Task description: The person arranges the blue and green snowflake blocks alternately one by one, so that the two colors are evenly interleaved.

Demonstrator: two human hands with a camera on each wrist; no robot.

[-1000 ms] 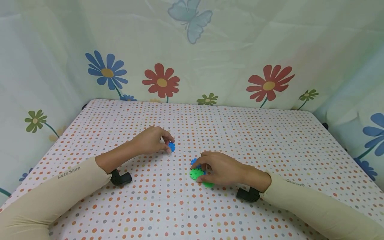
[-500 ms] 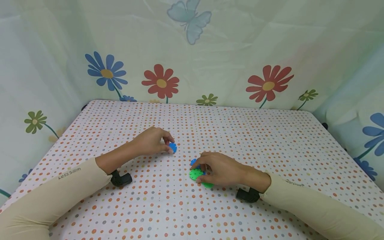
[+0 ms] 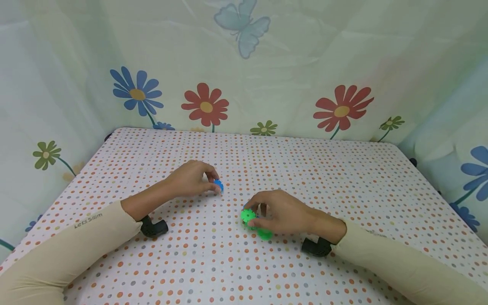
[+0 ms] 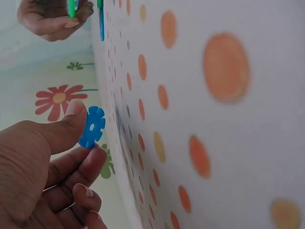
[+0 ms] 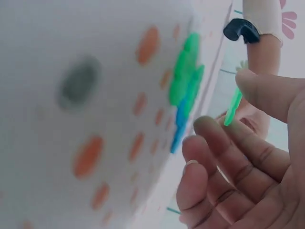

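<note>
Plainly, left hand (image 3: 190,179) pinches a notched blue disc (image 4: 98,124); right hand (image 3: 284,213), a thin green disc (image 3: 247,216).

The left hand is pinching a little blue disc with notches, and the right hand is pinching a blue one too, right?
Not quite: the notched disc that the right hand is pinching is green, not blue. You can see this green notched disc in the head view. The left hand does pinch a blue notched disc.
</note>
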